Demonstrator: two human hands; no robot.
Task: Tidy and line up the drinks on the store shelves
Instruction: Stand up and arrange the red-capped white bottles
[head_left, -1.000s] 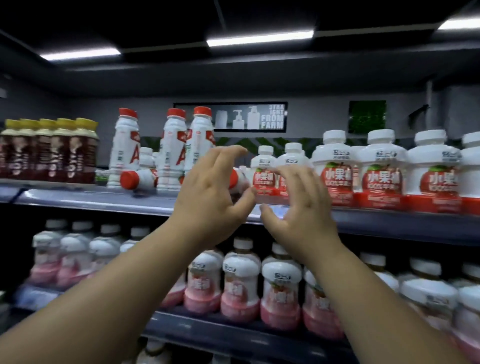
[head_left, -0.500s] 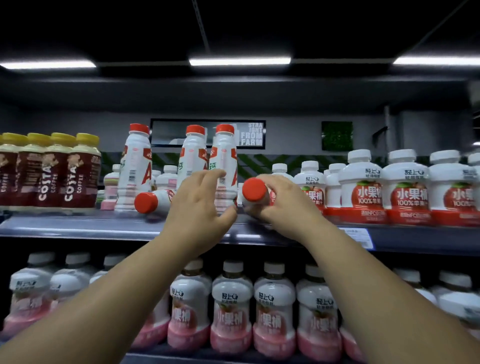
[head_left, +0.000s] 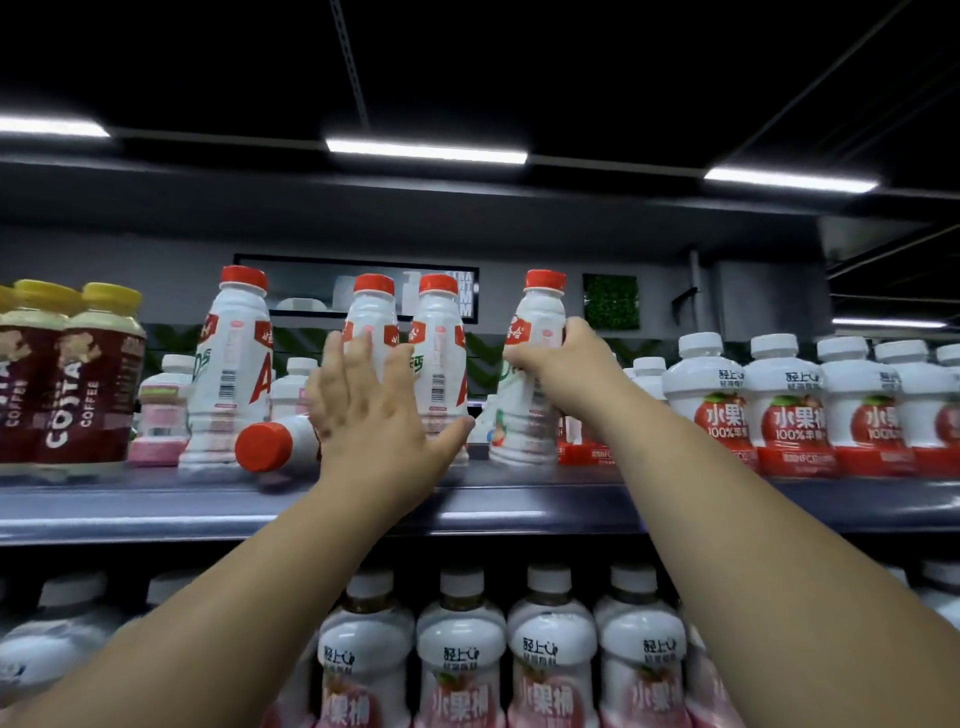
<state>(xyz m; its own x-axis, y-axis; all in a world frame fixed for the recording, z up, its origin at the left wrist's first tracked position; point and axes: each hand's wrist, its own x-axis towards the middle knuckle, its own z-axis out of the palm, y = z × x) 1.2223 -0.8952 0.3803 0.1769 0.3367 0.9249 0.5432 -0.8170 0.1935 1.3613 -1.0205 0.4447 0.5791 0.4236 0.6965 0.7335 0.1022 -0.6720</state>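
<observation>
**Upper shelf**, left to right. Coffee bottles stand at the nine o'clock end. The fallen bottle lies on its side with its red cap toward the viewer, as it did half a second ago, and is not yet righted. At its three o'clock the left hand is open, fingers spread in front of the standing red-capped bottles. Whether it touches the fallen bottle cannot be told. Further toward three o'clock, the right hand grips the held bottle by its shoulder. This bottle pointed cap-forward half a second ago and is now nearly upright, extending the row. Juice bottles follow.
</observation>
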